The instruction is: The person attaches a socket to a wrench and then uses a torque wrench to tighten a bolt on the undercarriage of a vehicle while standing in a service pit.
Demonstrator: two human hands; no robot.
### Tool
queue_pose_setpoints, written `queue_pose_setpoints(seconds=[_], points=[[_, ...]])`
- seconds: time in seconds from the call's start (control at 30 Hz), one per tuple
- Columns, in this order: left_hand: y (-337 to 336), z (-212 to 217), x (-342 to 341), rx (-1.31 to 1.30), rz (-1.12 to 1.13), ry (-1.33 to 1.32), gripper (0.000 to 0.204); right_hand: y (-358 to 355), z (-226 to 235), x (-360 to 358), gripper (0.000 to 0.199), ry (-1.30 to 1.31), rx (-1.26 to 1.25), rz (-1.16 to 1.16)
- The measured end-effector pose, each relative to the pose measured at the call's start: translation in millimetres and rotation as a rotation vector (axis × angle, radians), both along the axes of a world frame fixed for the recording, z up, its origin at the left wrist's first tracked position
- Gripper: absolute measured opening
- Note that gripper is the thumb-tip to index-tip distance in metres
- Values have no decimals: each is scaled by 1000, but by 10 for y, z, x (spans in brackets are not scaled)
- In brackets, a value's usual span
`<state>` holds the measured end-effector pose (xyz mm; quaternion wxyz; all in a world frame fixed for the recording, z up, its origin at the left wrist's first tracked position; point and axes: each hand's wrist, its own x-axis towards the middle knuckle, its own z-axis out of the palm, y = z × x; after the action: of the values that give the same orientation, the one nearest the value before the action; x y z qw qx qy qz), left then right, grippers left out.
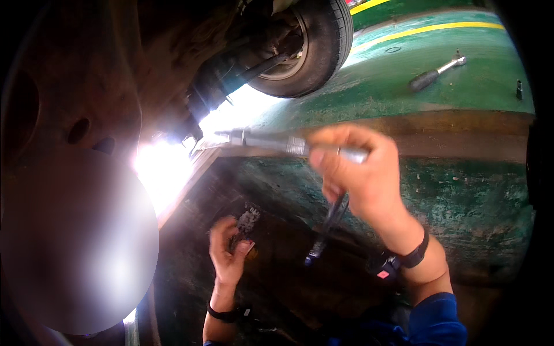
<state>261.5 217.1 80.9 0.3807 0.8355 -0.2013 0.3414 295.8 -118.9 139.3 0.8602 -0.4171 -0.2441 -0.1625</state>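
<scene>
1. Overhead, the rusty brown underside of a raised vehicle (115,63) fills the upper left of the head view, with a mounted tyre (323,40) hanging clear of the ground at top centre.

2. Beyond the tyre, a green-painted workshop floor (415,75) runs to the upper right, crossed by yellow lines (427,29); a ratchet wrench with a dark handle (435,72) lies on it, well apart from both hands, and a small dark upright piece (519,89) stands near the right rim.

3. Below the floor's brown, worn edge (461,124), a scuffed green pit wall (461,202) drops away, its paint flaking; glare whites out the gap between the vehicle and the floor edge at left centre.

4. The right hand (360,173), raised at centre frame, is clamped around a long silver metal tool (271,141) whose tip points left toward the dark suspension parts; a thin dark cord (329,225) hangs below the fist, and a dark strap circles the wrist.

5. The left hand (228,248), lower and nearer the pit's dark bottom, has its fingers curled around a small grey metal part (248,219); it also wears a dark wrist strap.

6. Open room lies between the two hands and along the pit wall to the right; the vehicle underside crowds the left, where a blurred pale patch covers the lower corner.
</scene>
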Motion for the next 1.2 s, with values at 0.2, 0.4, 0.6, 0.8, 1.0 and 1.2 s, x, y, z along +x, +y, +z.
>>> queue_pose_setpoints(seconds=[0.2, 0.4, 0.6, 0.8, 1.0, 1.2], points=[[-807, 527, -58, 761, 180, -448, 64, 195, -704, -66, 21, -172, -281, -9], [-798, 310, -136, 975, 202, -344, 35, 52, -843, 23, 17, -24, -345, 361], [-794, 239, -159, 1084, 247, -319, 29, 76, -1047, 207, 19, 15, -293, 584], [-774, 87, -299, 1101, 286, -279, 29, 79, -1176, 200, 17, -28, -321, 639], [-812, -33, -401, 1107, 315, -261, 31, 102, -1309, 194, 17, -140, -332, 563], [-803, -110, -463, 1104, 326, -258, 31, 86, -1366, 172, 18, -83, -328, 638]])
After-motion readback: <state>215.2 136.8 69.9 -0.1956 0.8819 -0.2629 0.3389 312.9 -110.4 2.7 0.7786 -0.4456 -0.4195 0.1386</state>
